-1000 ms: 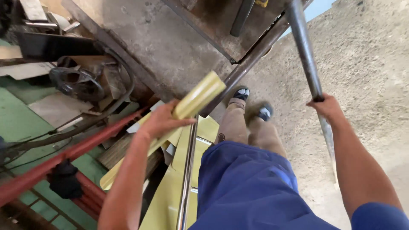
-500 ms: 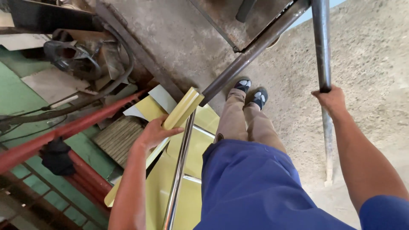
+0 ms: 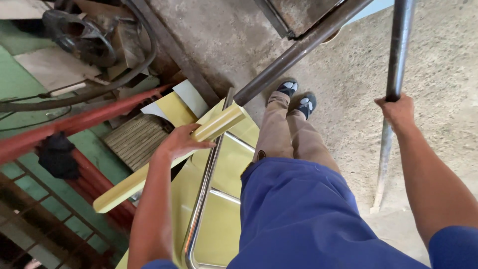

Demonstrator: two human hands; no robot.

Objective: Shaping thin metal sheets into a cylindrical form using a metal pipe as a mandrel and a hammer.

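Note:
My left hand grips a long pale yellow strip that slants from lower left up to the right. It lies over a yellow panel framed by a shiny steel tube. My right hand is closed around a dark upright metal pipe at the right. My legs in beige trousers and dark shoes point away below me, on the concrete floor.
A thick dark pipe runs diagonally at the top. Red metal beams cross the left side over a green floor. A ribbed mat, cables and dark machine parts lie at the upper left.
The view has shifted; the yellow strip and my left hand have dropped lower toward the steel-framed panel. My right hand has stayed clasped on the upright pipe.

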